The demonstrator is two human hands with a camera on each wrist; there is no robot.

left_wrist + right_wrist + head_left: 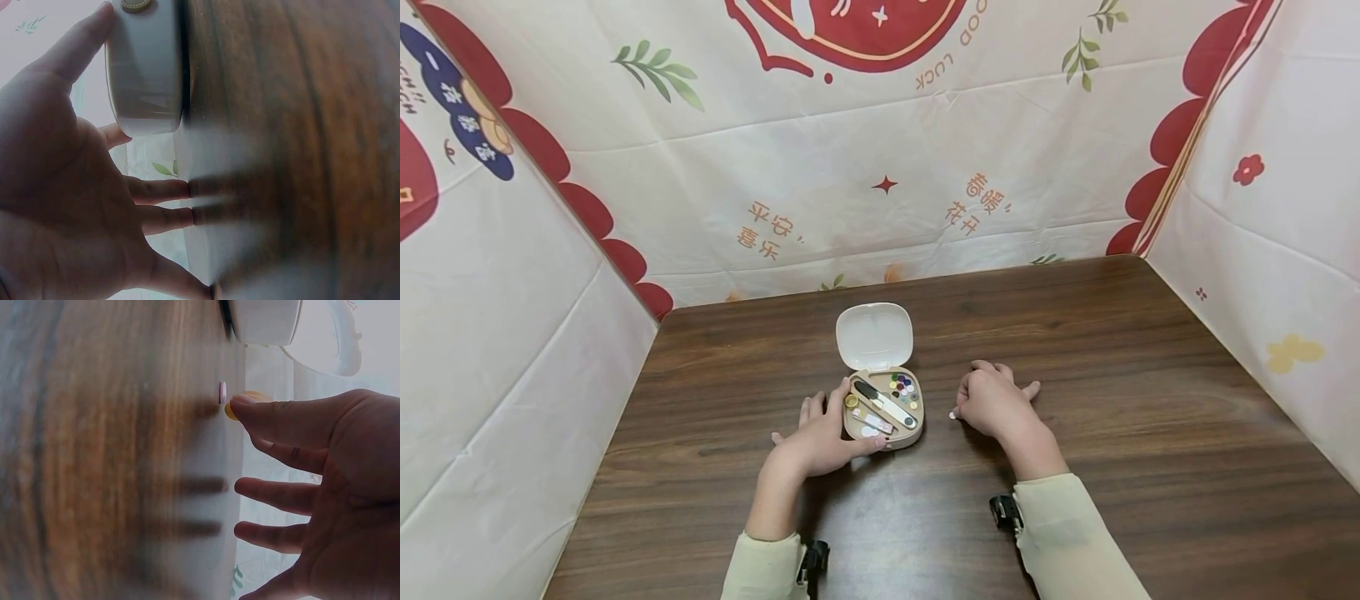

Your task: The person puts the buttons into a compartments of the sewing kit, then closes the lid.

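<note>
A small beige sewing kit box (pixel 921 421) stands with its white lid (pixel 875 335) raised at the back. My left hand (pixel 815 440) holds the box by its left side and near edge between thumb and index finger; its other fingers are spread, with tips at the table. Inside the box are a long black-and-white tool (pixel 886 404), a gold round piece (pixel 851 401) and several coloured buttons (pixel 904 385). To the right of the box, my right hand (pixel 992 402) pinches a yellow button (pixel 229 412) between thumb and index finger. Beside those fingertips is a pale pinkish button (pixel 222 392) at the tabletop.
The dark wooden table (pixel 1112 350) extends on both sides of the box. White printed cloth (pixel 850 167) hangs behind the table and along its left and right sides. Dark wrist cameras (pixel 1004 512) sit by both sleeves.
</note>
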